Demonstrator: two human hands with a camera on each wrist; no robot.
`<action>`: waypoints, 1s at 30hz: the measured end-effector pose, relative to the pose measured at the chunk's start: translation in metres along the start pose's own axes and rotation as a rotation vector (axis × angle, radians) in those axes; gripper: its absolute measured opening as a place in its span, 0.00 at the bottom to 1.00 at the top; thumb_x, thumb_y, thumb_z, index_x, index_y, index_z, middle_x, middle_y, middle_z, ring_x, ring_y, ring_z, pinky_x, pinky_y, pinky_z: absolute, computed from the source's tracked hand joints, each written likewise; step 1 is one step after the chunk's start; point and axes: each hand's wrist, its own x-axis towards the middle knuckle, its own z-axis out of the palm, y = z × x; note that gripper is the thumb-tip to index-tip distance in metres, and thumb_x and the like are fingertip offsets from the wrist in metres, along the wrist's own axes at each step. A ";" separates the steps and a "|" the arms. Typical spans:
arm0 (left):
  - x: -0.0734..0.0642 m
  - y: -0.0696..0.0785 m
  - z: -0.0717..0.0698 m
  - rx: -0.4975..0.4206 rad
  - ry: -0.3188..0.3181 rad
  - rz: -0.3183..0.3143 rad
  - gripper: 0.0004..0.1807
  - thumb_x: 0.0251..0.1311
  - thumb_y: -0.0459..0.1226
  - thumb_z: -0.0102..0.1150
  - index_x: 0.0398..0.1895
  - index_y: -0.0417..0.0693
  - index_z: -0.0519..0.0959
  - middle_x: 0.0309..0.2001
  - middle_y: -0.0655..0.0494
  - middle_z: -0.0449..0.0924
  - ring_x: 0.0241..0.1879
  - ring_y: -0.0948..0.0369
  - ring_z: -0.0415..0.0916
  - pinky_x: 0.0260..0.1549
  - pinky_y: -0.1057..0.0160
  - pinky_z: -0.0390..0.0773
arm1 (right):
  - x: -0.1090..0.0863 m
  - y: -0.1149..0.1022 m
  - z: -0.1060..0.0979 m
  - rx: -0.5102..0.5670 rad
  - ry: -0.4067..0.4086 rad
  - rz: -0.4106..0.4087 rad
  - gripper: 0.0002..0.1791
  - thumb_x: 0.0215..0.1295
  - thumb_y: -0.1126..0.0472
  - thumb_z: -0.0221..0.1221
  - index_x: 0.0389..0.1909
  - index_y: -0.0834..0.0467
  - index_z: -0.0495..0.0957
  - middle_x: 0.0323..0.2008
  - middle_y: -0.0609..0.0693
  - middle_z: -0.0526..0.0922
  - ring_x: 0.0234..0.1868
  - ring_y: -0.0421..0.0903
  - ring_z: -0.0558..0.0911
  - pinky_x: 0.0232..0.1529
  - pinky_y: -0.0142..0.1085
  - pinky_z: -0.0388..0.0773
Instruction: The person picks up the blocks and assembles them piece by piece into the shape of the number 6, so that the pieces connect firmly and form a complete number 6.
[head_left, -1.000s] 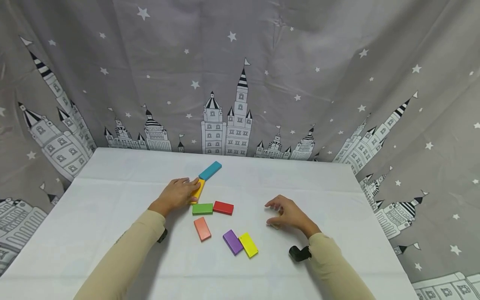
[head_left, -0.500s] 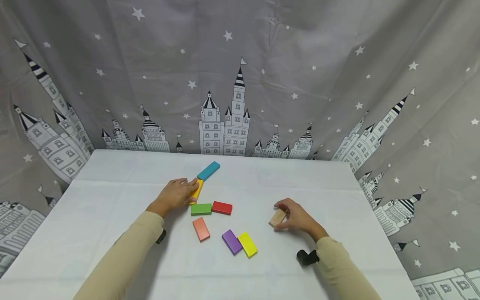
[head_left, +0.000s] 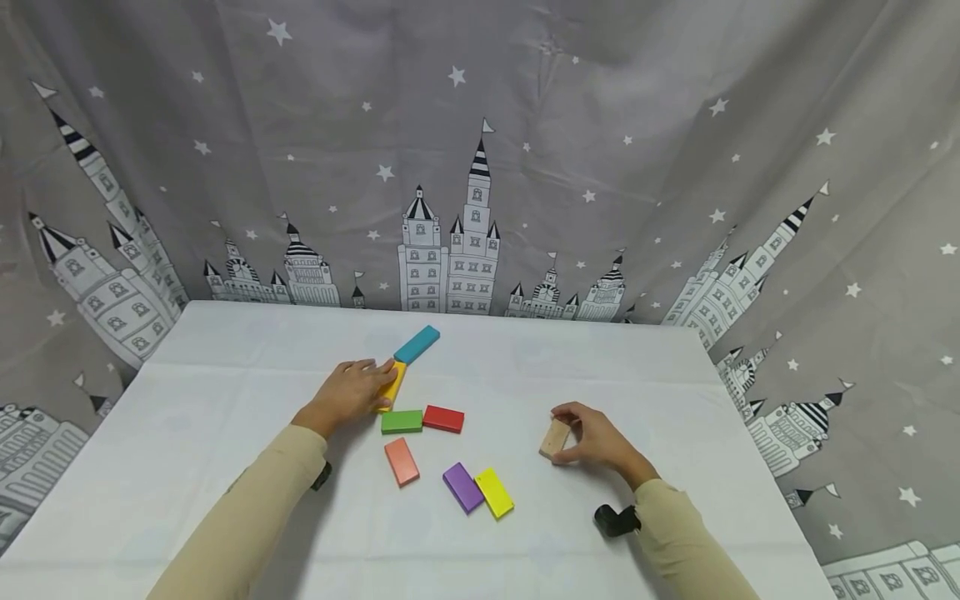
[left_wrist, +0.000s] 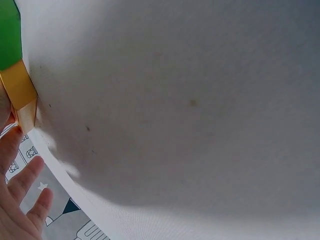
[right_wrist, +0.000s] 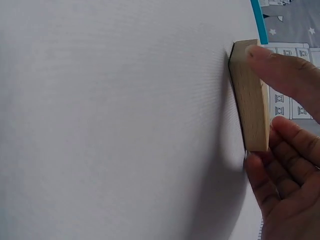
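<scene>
My left hand (head_left: 347, 396) holds an orange-yellow block (head_left: 393, 385) lying on the white cloth, its fingertips and thumb at the block's sides. The far end of this block meets a blue block (head_left: 417, 344), and its near end lies at a green block (head_left: 402, 422). In the left wrist view the orange-yellow block (left_wrist: 20, 86) shows beside the green one. Farther right, my right hand (head_left: 597, 442) grips a plain wooden block (head_left: 554, 439) on the cloth. The right wrist view shows the thumb at one end of the wooden block (right_wrist: 252, 102) and fingers at the other.
A red block (head_left: 444, 419) lies end to end with the green one. Nearer me are a salmon block (head_left: 402, 462), then a purple block (head_left: 463, 487) and a yellow block (head_left: 495, 493) side by side. A grey castle-print curtain (head_left: 555, 125) hangs behind the table.
My right hand, loosely spread over the mostly hidden wooden block a second ago, has shifted right and now grips it. The block has turned slightly. My left hand stays on the orange-yellow block.
</scene>
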 end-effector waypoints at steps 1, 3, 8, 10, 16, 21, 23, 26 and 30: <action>0.000 0.000 0.000 -0.002 -0.001 -0.003 0.37 0.61 0.48 0.60 0.70 0.43 0.63 0.71 0.46 0.60 0.68 0.40 0.58 0.65 0.38 0.56 | 0.000 0.000 0.000 0.006 0.000 0.001 0.39 0.41 0.62 0.77 0.57 0.65 0.72 0.51 0.55 0.80 0.49 0.50 0.77 0.53 0.46 0.75; 0.000 -0.001 0.001 0.003 -0.005 -0.006 0.37 0.61 0.48 0.60 0.70 0.43 0.63 0.71 0.46 0.60 0.68 0.40 0.58 0.65 0.38 0.56 | -0.002 0.001 0.000 0.019 0.000 0.006 0.39 0.41 0.63 0.77 0.57 0.65 0.72 0.52 0.56 0.80 0.47 0.49 0.77 0.52 0.44 0.76; 0.001 -0.001 0.002 0.007 -0.005 -0.006 0.37 0.60 0.48 0.60 0.70 0.43 0.63 0.71 0.45 0.61 0.68 0.40 0.58 0.65 0.38 0.56 | -0.004 0.003 0.000 -0.009 0.034 -0.012 0.35 0.40 0.62 0.78 0.53 0.64 0.77 0.47 0.51 0.79 0.43 0.46 0.76 0.47 0.40 0.76; 0.001 -0.001 0.002 0.009 -0.004 -0.005 0.37 0.60 0.48 0.60 0.70 0.43 0.63 0.71 0.46 0.61 0.68 0.40 0.57 0.65 0.38 0.56 | -0.004 0.004 0.000 -0.031 0.049 -0.025 0.35 0.39 0.61 0.78 0.53 0.63 0.79 0.43 0.49 0.78 0.42 0.45 0.74 0.45 0.37 0.75; 0.000 0.000 0.000 0.007 0.001 -0.003 0.37 0.61 0.48 0.60 0.70 0.43 0.63 0.71 0.46 0.61 0.68 0.40 0.58 0.65 0.38 0.56 | -0.003 0.005 0.000 -0.034 0.053 -0.031 0.34 0.40 0.59 0.78 0.53 0.62 0.79 0.44 0.48 0.78 0.43 0.45 0.74 0.46 0.38 0.75; -0.001 0.000 0.000 0.005 0.001 -0.002 0.37 0.61 0.48 0.60 0.70 0.43 0.63 0.71 0.46 0.61 0.68 0.40 0.58 0.65 0.38 0.57 | -0.002 0.002 0.000 -0.036 0.048 -0.032 0.33 0.40 0.60 0.78 0.51 0.62 0.78 0.46 0.50 0.80 0.44 0.46 0.76 0.47 0.41 0.76; -0.001 0.000 0.000 0.002 -0.001 -0.002 0.37 0.61 0.48 0.60 0.70 0.43 0.63 0.71 0.46 0.61 0.68 0.40 0.58 0.65 0.38 0.57 | -0.001 0.001 0.001 -0.038 0.043 -0.031 0.33 0.40 0.60 0.78 0.51 0.62 0.78 0.47 0.50 0.80 0.44 0.46 0.76 0.47 0.41 0.76; -0.001 0.000 0.000 0.006 0.000 0.001 0.37 0.61 0.48 0.60 0.70 0.43 0.63 0.71 0.46 0.61 0.67 0.40 0.58 0.64 0.38 0.57 | 0.002 -0.001 0.003 -0.041 0.034 -0.034 0.33 0.40 0.60 0.78 0.51 0.62 0.79 0.46 0.50 0.80 0.44 0.46 0.76 0.48 0.42 0.76; -0.001 0.001 -0.001 0.010 0.001 0.003 0.37 0.61 0.48 0.60 0.70 0.43 0.63 0.71 0.46 0.61 0.67 0.40 0.58 0.64 0.38 0.57 | 0.006 -0.005 0.005 -0.044 0.020 -0.045 0.33 0.40 0.60 0.78 0.51 0.61 0.79 0.47 0.50 0.80 0.44 0.46 0.76 0.49 0.43 0.76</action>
